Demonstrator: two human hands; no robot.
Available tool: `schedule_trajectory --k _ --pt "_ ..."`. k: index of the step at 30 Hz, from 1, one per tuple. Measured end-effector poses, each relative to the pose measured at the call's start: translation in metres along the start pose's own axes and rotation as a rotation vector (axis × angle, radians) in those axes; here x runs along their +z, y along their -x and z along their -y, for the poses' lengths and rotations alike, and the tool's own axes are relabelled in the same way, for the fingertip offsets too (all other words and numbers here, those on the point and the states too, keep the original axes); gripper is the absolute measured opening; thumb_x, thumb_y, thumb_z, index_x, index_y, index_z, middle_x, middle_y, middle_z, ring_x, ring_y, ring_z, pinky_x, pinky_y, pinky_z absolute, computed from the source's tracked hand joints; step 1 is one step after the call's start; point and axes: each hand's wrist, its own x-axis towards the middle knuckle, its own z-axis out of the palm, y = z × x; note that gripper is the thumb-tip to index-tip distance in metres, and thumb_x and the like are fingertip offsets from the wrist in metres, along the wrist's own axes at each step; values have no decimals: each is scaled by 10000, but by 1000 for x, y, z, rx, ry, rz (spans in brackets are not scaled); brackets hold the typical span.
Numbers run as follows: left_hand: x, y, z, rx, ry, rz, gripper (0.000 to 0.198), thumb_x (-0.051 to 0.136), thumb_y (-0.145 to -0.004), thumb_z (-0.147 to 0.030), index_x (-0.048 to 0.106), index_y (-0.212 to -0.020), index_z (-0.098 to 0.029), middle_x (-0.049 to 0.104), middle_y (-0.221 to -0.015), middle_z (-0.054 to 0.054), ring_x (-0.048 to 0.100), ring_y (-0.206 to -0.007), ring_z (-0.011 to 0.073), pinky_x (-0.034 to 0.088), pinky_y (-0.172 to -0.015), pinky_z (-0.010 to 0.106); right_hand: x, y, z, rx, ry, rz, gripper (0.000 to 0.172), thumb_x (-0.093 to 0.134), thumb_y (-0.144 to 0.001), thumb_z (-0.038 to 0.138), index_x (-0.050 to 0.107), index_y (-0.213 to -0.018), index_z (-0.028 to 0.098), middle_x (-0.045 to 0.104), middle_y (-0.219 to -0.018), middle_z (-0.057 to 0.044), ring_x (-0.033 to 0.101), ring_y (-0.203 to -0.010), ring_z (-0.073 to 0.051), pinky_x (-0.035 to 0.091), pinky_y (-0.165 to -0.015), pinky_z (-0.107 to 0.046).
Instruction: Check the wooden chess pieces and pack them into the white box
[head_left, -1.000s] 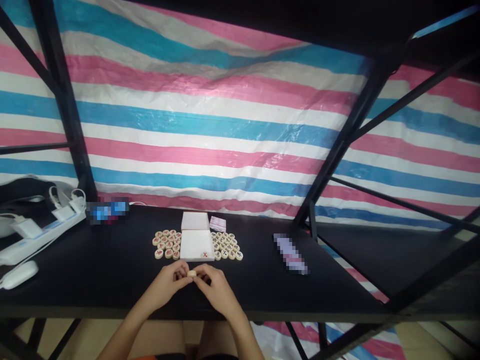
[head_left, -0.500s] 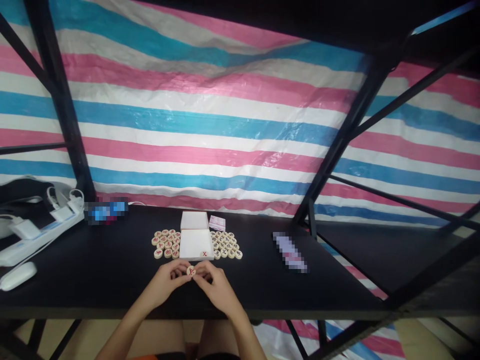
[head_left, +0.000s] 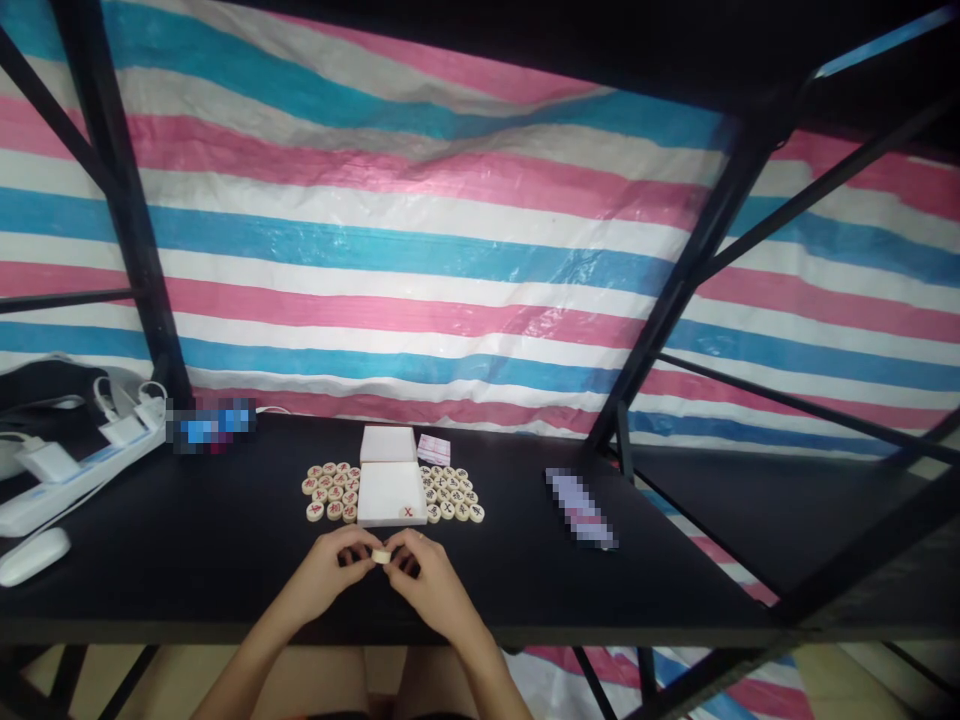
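Between the fingertips of my left hand [head_left: 337, 568] and my right hand [head_left: 424, 568] is a round Chinese chess piece [head_left: 382, 557], its pale rim toward me and its marked face out of sight. Both hands pinch it just above the desk, in front of an open white box [head_left: 390, 490]. One red-marked piece [head_left: 408, 512] lies in the box's near right corner. Several red-marked pieces [head_left: 334, 511] stand in rows left of the box. To its right are several dark-marked pieces [head_left: 461, 512].
A pink-and-white paper slip [head_left: 434, 449] lies behind the box. A blurred phone-like object [head_left: 581, 508] rests to the right. On the left are a white power strip [head_left: 90, 470] with plugs, a white mouse-like object [head_left: 34, 556] and a blurred blue item [head_left: 214, 426]. Black frame posts rise at both sides.
The piece has been tipped between my fingers: its red-marked face was toward me before, and now its side edge shows. Both hands sit slightly lower in view.
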Motion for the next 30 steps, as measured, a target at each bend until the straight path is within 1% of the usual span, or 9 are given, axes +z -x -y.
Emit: schedule_trajectory --k 5,9,13,16,19,22,24,26,30 --pt "0 1 3 68 -14 18 116 588 -714 -168 692 -763 -172 674 -823 41 588 -736 166 425 -645 241 2 1 -1 -64 18 -9 135 562 -751 99 619 -828 194 622 -837 -4 590 -710 -121 440 -629 -208" --pt "0 1 2 98 -25 3 79 608 -717 -184 686 -725 -174 674 -865 47 593 -769 169 418 -626 227 1 0 0 -54 3 -21 114 582 -745 118 632 -811 196 639 -844 -10 587 -715 -127 438 -614 -208" --pt "5 4 -1 25 -21 -35 159 615 -751 -266 680 -861 -171 675 -738 19 554 -625 140 390 -556 220 0 -1 -1 42 -37 -16 107 573 -807 221 637 -889 196 669 -782 -2 587 -648 -122 429 -586 -207" --pt "4 4 -1 21 11 -124 251 596 -777 -362 657 -930 -173 683 -740 18 554 -610 138 394 -550 221 1 -1 -3 75 -54 -38 165 553 -832 257 618 -970 192 670 -747 -2 590 -642 -131 438 -600 -216" --pt "-18 3 4 5 9 -301 309 602 -749 -436 649 -904 -172 691 -763 29 567 -610 145 418 -566 231 1 -1 -4 46 50 -117 176 534 -826 212 616 -980 190 653 -802 -22 582 -666 -143 456 -643 -238" --pt "-60 1 18 -80 16 -450 419 609 -686 -543 632 -880 -172 702 -766 43 624 -696 187 463 -649 259 -6 -8 -3 -6 231 -171 189 480 -840 171 633 -950 194 631 -897 -59 589 -770 -177 461 -755 -287" --pt "-87 -1 29 -166 -105 -471 454 624 -637 -588 640 -843 -184 700 -710 23 625 -658 190 460 -637 264 -15 -19 -1 -19 357 -167 220 466 -834 141 648 -941 204 619 -940 -78 586 -866 -209 447 -812 -317" --pt "-106 -2 38 -212 -200 -448 458 604 -646 -594 650 -855 -189 708 -699 16 628 -665 195 449 -636 259 -27 -33 0 -9 459 -114 256 477 -813 102 673 -930 219 623 -947 -83 578 -912 -227 439 -825 -323" --pt "-115 -7 45 -234 -361 -326 431 551 -699 -559 680 -879 -188 689 -646 3 602 -603 187 419 -587 245 -45 -62 -5 64 529 81 243 571 -759 99 717 -920 207 659 -941 -89 591 -933 -236 424 -825 -310"
